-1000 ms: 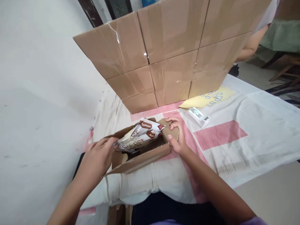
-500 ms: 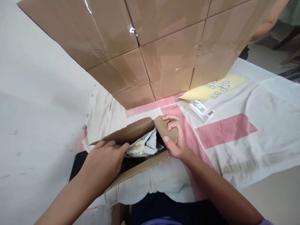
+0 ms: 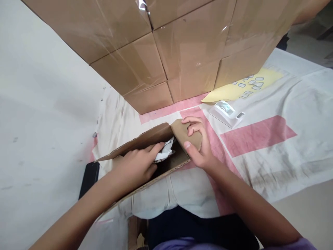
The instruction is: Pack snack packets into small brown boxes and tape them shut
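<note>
Head view. An open cardboard box (image 3: 161,176) is set on a white-and-pink cloth (image 3: 260,139), its long side slanting up to the right. Inside it, a crumpled white packet (image 3: 165,151) is seen toward the right end, between the two long walls.

The left hand (image 3: 137,163) is lowered into the box, back upward. The index finger is stretched out, and its tip is laid against the packet's left edge; the packet projects beyond the fingertip, toward the right end wall. The thumb is held lower, on the near side, apart from the index finger. The remaining fingers are partly hidden; whether the packet is gripped or merely touched cannot be told.

The right hand (image 3: 200,146) is closed on a folded-out cardboard flap (image 3: 180,133), the fingers curled over its far part and the thumb pressed on nearer the body. The packet lies to the left of these fingers, untouched by them.

Beyond the box, a taped cardboard partition (image 3: 189,52) is stood upright. A white device (image 3: 227,114) is placed near a yellow sheet (image 3: 249,85).
</note>
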Demonstrator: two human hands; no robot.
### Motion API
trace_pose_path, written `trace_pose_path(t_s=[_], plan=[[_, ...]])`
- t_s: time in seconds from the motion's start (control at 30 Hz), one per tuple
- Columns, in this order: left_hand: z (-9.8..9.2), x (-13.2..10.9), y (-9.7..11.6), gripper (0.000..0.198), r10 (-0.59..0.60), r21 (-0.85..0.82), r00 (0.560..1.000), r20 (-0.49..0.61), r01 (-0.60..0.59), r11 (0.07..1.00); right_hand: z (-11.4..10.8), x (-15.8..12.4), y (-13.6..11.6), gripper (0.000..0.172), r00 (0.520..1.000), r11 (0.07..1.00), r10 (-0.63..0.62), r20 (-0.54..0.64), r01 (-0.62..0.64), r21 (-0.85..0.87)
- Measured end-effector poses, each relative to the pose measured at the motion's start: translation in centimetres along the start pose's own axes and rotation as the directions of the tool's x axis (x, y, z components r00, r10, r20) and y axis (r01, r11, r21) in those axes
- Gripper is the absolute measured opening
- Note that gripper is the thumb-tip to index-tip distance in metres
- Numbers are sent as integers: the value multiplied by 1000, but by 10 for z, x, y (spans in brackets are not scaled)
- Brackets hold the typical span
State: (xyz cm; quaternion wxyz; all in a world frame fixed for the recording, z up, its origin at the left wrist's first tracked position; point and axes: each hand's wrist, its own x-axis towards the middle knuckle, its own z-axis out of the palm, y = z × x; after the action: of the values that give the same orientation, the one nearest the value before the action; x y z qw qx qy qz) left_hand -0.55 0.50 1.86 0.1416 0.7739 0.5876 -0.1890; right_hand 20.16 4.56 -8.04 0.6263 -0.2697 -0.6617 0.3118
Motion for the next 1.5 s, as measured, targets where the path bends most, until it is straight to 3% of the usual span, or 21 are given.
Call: trace_pose_path(t_s=[0.1, 0.2, 0.27, 0.33, 0.43, 0.67, 0.87, 1.1, 1.23, 1.33, 1.43, 1.5], plan=[[-9, -3, -10, 43, 79, -151, 995, 67, -68, 986, 3, -2, 1, 19, 999, 1000, -25, 47, 25, 9], [-12, 1, -3, 35, 1, -101, 996, 88, 8, 995, 5, -5, 0, 20, 998, 1000, -20, 59, 20, 12], [-10, 8, 7, 41, -31, -56, 999, 18, 32, 998, 5, -5, 0, 20, 999, 1000, -15, 49, 15, -7], [-4, 16, 17, 52, 54, -37, 998, -43, -55, 998, 4, -5, 0, 21, 999, 1000, -15, 46, 15, -19], [8, 29, 24, 46, 138, 37, 990, -27, -137, 990, 4, -4, 0, 23, 998, 1000, -18, 67, 17, 6], [10, 31, 22, 43, 58, 59, 998, -2, -58, 997, 5, -5, 0, 25, 998, 999, -26, 54, 24, 38], [11, 22, 22, 17, -38, 17, 997, -73, 40, 999, 5, -7, -1, 27, 997, 995, -58, 48, 54, 80], [16, 16, 18, 24, -111, -69, 984, -137, 102, 992, 5, -6, -2, 26, 997, 996, -57, 55, 53, 76], [14, 22, 12, 24, 28, -159, 999, -31, -33, 987, 6, -7, -2, 25, 996, 996, -57, 67, 52, 69], [3, 21, 10, 33, 167, -229, 984, 57, -150, 962, 6, -8, -2, 25, 995, 996, -63, 73, 59, 66], [-14, 4, 3, 45, 205, -265, 979, -17, -202, 943, 5, -8, -3, 26, 995, 996, -64, 71, 60, 61], [-21, -15, -7, 44, 121, -283, 983, -136, -156, 946, 5, -9, -4, 27, 996, 996, -64, 67, 60, 67]])
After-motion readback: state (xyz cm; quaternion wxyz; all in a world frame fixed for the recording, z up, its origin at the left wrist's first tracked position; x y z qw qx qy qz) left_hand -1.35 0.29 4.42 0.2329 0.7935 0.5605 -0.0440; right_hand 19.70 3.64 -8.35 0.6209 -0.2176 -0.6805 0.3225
